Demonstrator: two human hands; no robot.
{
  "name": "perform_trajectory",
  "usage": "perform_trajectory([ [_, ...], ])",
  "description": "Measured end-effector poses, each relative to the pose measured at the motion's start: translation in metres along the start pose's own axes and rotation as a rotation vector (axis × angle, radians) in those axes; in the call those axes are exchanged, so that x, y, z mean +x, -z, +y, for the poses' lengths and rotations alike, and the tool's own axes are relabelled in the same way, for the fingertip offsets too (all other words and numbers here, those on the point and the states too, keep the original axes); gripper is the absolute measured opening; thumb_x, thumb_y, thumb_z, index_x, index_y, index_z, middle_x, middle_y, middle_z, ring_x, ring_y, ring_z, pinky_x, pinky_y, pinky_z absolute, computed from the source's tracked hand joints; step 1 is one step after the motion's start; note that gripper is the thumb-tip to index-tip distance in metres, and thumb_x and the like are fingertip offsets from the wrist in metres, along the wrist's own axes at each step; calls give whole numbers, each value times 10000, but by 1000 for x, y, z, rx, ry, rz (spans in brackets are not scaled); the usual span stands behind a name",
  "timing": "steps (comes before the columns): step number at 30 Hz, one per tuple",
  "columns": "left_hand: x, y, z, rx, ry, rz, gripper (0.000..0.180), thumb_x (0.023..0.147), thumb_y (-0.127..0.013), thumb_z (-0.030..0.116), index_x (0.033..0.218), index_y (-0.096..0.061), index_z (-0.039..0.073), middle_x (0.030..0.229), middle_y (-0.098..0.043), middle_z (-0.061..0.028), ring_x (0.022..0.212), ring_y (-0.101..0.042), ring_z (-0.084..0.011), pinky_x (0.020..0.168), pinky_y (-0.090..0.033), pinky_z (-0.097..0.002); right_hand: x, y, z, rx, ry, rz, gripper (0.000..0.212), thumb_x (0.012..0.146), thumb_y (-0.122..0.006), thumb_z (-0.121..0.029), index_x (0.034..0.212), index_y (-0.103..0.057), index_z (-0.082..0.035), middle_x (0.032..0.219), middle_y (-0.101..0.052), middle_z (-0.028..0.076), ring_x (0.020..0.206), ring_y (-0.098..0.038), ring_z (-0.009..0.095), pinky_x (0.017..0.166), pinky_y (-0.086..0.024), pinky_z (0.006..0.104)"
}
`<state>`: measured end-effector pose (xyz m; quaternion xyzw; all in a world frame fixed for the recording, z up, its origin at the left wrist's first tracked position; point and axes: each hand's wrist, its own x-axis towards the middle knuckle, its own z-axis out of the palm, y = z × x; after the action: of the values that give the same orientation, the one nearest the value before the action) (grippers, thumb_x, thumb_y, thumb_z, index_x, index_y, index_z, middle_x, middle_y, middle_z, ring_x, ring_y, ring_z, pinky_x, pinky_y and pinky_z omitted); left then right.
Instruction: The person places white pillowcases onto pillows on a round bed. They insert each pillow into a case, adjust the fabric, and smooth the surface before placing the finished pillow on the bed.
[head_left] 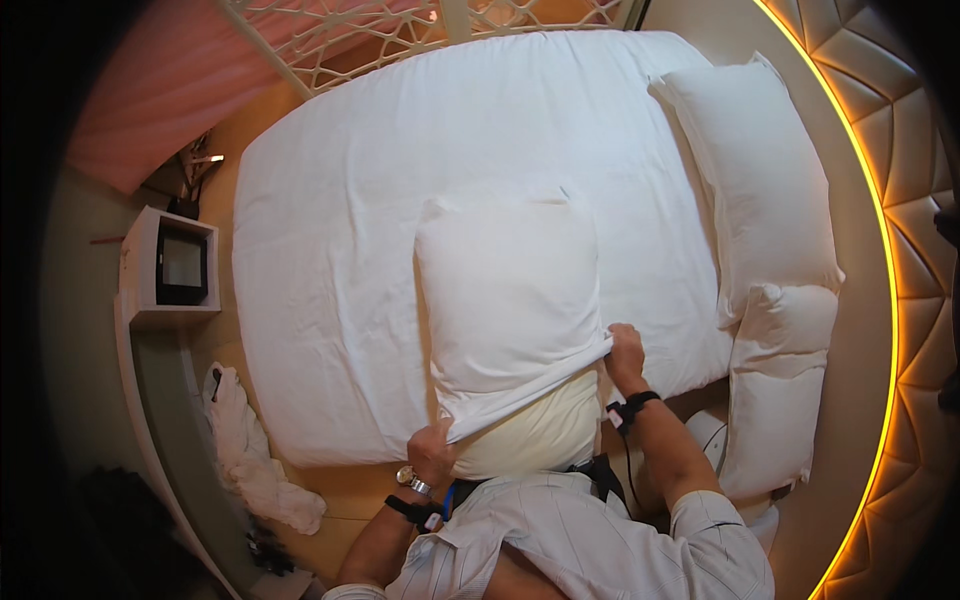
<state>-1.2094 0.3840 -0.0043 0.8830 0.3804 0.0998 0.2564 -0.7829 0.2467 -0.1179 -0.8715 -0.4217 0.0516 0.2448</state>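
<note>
In front of me a pillow [525, 430] lies on the near edge of the bed, most of it inside a white pillowcase [510, 280]. Its cream-coloured near end shows bare, close against my body. My left hand [430, 450] is closed on the near left corner of the pillowcase's hem. At the opposite corner, my right hand [626, 356] grips the same hem, which stretches taut and slanting between the two hands. The left wrist wears a watch [412, 480] and a dark strap, the right wrist a dark strap [632, 408].
A white sheet [330, 210] covers the bed. Two white pillows [755, 180] lie along its right side by the padded, lit headboard [870, 130]. White cloth [250, 450] is heaped on the floor at the left, below a white cabinet [170, 262]. A lattice screen [370, 40] stands behind the bed.
</note>
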Motion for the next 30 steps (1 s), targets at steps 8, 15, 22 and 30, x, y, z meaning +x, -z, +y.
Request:
perform_trajectory([
  [8, -63, -29, -19, -40, 57, -345, 232, 847, -692, 83, 1067, -656, 149, 809, -710, -165, 750, -699, -404, 628, -541, -509, -194, -24, 37, 10, -232, -688, 172, 942, -588, -165, 1069, -671, -85, 1026, -732, 244, 987, -699, 476, 832, -556, 591],
  [15, -106, -25, -38, -67, 88, -322, 210, 841, -715, 101, 1040, -655, 136, 802, -704, -177, 770, -707, -409, 653, -548, -508, -195, 1, 34, -6, -63, -1060, 277, 871, -665, -187, 1102, -648, -35, 1052, -740, 267, 973, -713, 484, 847, -580, 578],
  [22, -51, -17, -17, 19, -25, -223, 333, 756, -694, 35, 1082, -681, 100, 793, -676, -158, 728, -664, -407, 655, -521, -528, -163, 30, 52, 21, 3, -617, 314, 955, -616, -188, 1249, -642, -81, 1171, -713, 210, 1105, -664, 451, 910, -536, 549],
  [30, 10, 11, 24, -170, -144, 86, 206, 832, -717, 59, 1038, -702, 51, 919, -697, -161, 834, -660, -414, 721, -530, -483, -87, 115, -43, 335, 2, -176, 292, 883, -678, 31, 1166, -695, -38, 1072, -720, 176, 972, -675, 386, 852, -553, 436],
])
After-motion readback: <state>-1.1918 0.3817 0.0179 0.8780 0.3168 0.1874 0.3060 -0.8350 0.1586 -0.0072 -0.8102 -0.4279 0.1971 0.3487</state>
